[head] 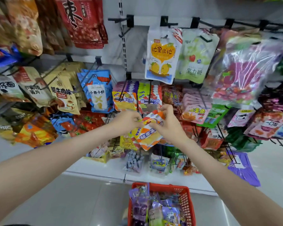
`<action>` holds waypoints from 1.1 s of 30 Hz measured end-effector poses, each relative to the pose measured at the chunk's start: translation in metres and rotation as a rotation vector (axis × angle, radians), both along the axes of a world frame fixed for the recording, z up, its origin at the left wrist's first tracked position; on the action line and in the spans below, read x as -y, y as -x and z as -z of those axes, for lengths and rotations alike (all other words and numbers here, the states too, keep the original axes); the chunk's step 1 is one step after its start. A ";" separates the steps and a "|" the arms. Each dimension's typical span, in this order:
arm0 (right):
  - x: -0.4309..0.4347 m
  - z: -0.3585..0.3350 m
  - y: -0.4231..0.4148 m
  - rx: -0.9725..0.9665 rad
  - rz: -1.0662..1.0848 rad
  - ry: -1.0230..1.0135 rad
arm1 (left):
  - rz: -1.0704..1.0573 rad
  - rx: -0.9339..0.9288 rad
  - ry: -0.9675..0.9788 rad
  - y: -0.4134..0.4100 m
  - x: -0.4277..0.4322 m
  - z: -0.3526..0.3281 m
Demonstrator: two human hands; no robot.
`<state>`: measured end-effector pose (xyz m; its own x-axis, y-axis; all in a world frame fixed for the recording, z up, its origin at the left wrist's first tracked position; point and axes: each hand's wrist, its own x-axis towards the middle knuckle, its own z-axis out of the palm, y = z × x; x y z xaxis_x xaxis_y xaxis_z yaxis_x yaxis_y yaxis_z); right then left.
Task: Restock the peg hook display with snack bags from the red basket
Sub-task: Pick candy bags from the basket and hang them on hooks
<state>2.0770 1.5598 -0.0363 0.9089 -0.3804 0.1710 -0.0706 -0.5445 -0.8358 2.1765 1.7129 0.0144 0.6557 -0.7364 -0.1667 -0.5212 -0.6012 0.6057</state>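
Note:
I hold an orange and white snack bag point(149, 136) in front of the peg hook display, tilted, below the middle row of hooks. My left hand point(128, 120) pinches its top left corner. My right hand point(167, 123) grips its top right edge, fingers curled near a black peg hook point(149, 93) that carries matching orange bags point(124, 101). The red basket point(185, 203) stands on the floor below, filled with several purple snack bags point(153, 207).
Hanging snack bags crowd the wall: a yellow mango bag point(162, 57), a blue shrimp bag point(97, 92), pink bags point(194, 110). An empty black hook point(119, 19) juts out top centre. A white base shelf point(104, 172) holds more packets above the tiled floor.

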 end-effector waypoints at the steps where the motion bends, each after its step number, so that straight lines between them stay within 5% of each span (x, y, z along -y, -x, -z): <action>1: -0.002 -0.004 -0.007 -0.003 -0.027 0.093 | 0.002 0.009 0.017 -0.010 -0.002 -0.004; 10: -0.019 -0.024 -0.058 0.167 0.041 0.701 | 0.090 0.180 0.055 -0.075 -0.002 -0.018; 20: -0.012 0.025 -0.064 -0.138 0.041 0.317 | 0.176 0.015 0.033 -0.107 -0.018 0.032; 28: 0.005 0.059 -0.067 -0.272 0.277 0.007 | 0.255 0.107 -0.083 -0.129 -0.043 0.068; 33: 0.007 0.057 -0.089 -0.261 0.209 -0.109 | 0.286 0.146 -0.124 -0.142 -0.047 0.077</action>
<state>2.1665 1.5530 -0.0929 0.8170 -0.5664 -0.1084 -0.3900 -0.4043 -0.8273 2.3181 1.7600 -0.0622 0.4496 -0.8737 -0.1859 -0.7548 -0.4829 0.4439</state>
